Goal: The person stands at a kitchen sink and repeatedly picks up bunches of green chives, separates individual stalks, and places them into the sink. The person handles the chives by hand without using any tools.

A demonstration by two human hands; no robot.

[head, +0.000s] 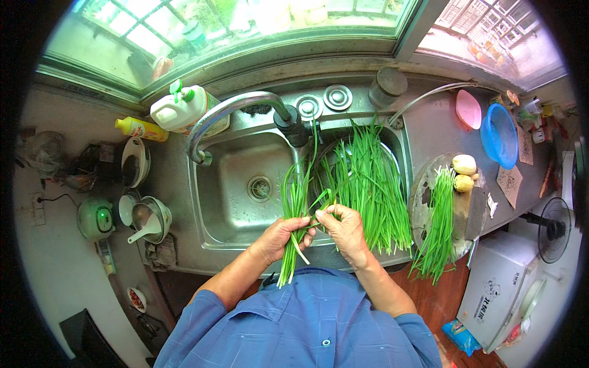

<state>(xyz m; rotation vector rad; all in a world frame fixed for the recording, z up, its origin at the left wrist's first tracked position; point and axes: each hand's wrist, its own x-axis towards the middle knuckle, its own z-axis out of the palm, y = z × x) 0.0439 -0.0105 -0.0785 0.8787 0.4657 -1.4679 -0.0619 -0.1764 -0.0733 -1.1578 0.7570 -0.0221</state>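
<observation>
My left hand [280, 237] is closed around a small bunch of garlic chives [290, 262], its pale stem ends pointing toward my body and its leaves reaching over the steel divider between the basins. Just to the right, my right hand [343, 230] pinches a leaf of chives between thumb and fingers. A large heap of chives [372, 184] lies across the right basin, partly over a round metal vessel, with stems on the counter's front edge. A third bunch [439, 216] rests on a round chopping board [419, 193] at the right.
The left basin [230, 198] has a drain strainer, and a curved faucet [239, 99] arches over it. Two potatoes [464, 164] and a cleaver [477, 214] lie on the board. Bowls [163, 214] stand left; a blue plastic basin [499, 135] sits right. A white jug [184, 110] is behind.
</observation>
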